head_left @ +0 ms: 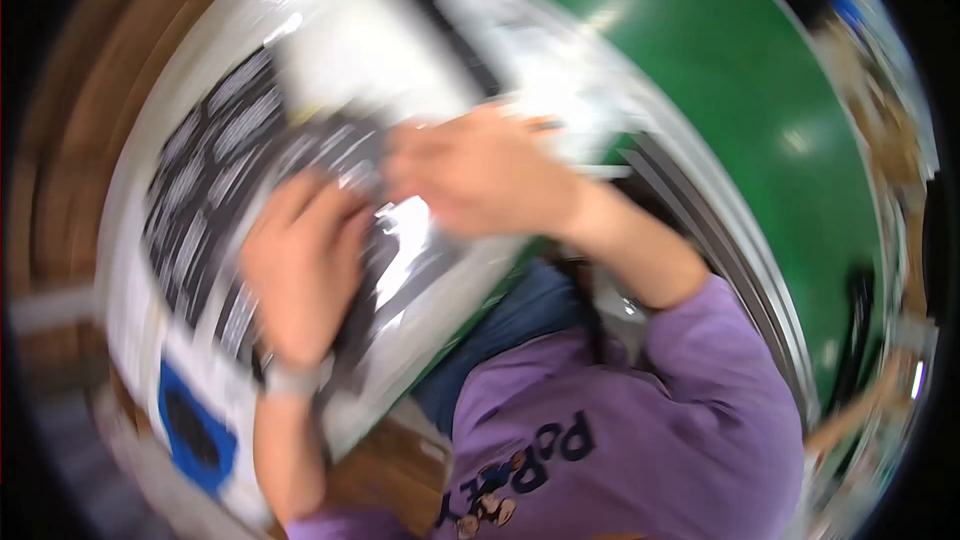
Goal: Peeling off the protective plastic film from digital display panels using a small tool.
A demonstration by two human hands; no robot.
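Note:
My left hand (305, 260), with a pale band on its wrist, curls its fingers at the edge of a shiny clear plastic bag (405, 225) with something dark in it. From the right, my right hand (480, 170) closes its fingers on the same bag, close to my left fingertips. Motion blurs both hands, and the exact finger contact is hard to make out. Left of my hands lie several dark grey pieces with pale streaks (215, 160), apparently under clear film. What the dark contents are cannot be told.
A white work table (350, 30) lies beneath, with a long dark bar (445, 25) across its far part. A blue item with a dark middle (195, 430) rests at the near left. Metal rails (715, 230) edge a green surface (700, 60) on the right. Cardboard-brown stacks (70, 140) stand left.

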